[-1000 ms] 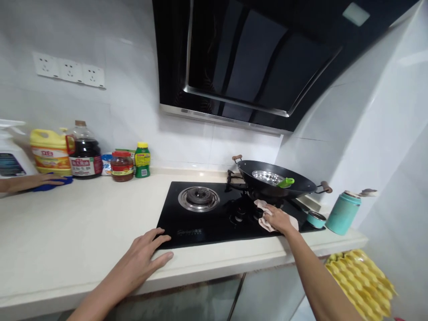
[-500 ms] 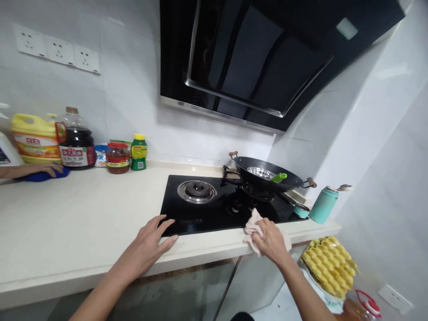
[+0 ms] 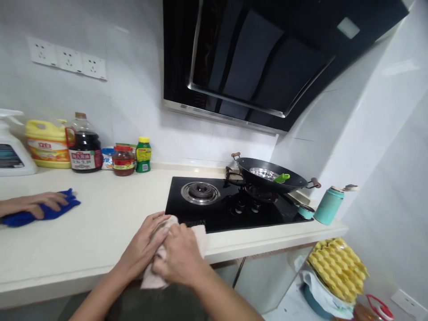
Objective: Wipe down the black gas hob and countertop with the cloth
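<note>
Both of my hands meet on a pale pink cloth (image 3: 199, 236) at the counter's front edge, by the near left corner of the black gas stove (image 3: 227, 218). My right hand (image 3: 182, 254) is closed round the bunched cloth. Against its other side my left hand (image 3: 142, 245) is curled, gripping the cloth too. Part of the cloth hangs below my hands over the edge. On the stove's right burner rests a black wok (image 3: 294, 180) holding a steel strainer-like bowl (image 3: 262, 172) and a green-handled utensil (image 3: 281, 178). The left burner (image 3: 200, 192) is bare.
At left, another person's hand (image 3: 47, 203) presses a blue cloth (image 3: 63, 211) on the counter (image 3: 110, 214). A spray bottle (image 3: 13, 147), yellow jug (image 3: 48, 147), soy sauce bottle (image 3: 85, 147) and jars line the wall. A teal flask (image 3: 329, 206) stands right; yellow egg trays (image 3: 337, 267) sit below.
My right hand has carried the pink cloth left from the stove's front edge to my left hand, which now grips it. The other person's hand and blue cloth have moved nearer.
</note>
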Demonstrator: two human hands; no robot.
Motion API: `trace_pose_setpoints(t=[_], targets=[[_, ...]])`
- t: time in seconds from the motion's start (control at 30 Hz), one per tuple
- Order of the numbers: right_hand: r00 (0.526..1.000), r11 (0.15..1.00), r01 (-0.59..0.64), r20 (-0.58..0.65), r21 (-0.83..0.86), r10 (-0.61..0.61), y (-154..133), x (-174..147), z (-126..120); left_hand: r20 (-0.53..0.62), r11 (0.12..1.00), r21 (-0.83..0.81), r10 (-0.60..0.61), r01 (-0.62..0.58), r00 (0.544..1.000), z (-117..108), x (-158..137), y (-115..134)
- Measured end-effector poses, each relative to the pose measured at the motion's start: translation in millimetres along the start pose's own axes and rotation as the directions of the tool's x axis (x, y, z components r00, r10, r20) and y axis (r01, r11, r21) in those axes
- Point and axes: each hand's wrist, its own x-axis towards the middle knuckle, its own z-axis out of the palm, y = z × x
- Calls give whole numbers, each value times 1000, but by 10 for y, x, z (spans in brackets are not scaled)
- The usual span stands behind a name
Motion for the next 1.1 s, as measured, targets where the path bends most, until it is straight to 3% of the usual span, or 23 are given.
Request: trace_pose_setpoints(t=[0.13,0.23,0.33,0.4,0.47,0.53,0.67,0.83,0.93,1.03,1.1], targets=[[1000,976,28,-4,215,-28,-171,135,74,-18,999,46,17,-17,1000,-166,-115,39],[998,883,50,17,467,-66,-14,34,-65,113,993,103,39,-51,993,-228,-205,80],[993,812,108,-27,574,-113,377,-184,-294,294,978,197,11,-72,956,-239,-267,163],[990,871,80,-143,486,-11,748,-349,-454,354,955,289,-43,-66,934,-220,-282,268],[955,918,21,-281,397,99,1169,-506,-598,364,929,365,-81,-63,928,-161,-275,414],[909,946,-58,-374,318,181,1576,-648,-707,365,912,403,-83,-77,927,-42,-255,583],[867,944,-264,-380,198,322,2074,-853,-755,411,911,377,-5,-165,912,400,-192,909],[898,933,-302,-269,195,347,2148,-931,-680,423,896,284,203,-342,883,1135,-50,1237],[858,878,-331,-277,346,433,2213,-960,-688,387,867,272,299,-418,872,1474,30,1365],[808,826,-378,-286,419,515,2309,-1003,-703,363,849,298,322,-437,874,1613,50,1390],[815,827,-384,-270,411,512,2344,-1023,-706,371,840,311,324,-445,870,1579,26,1343]])
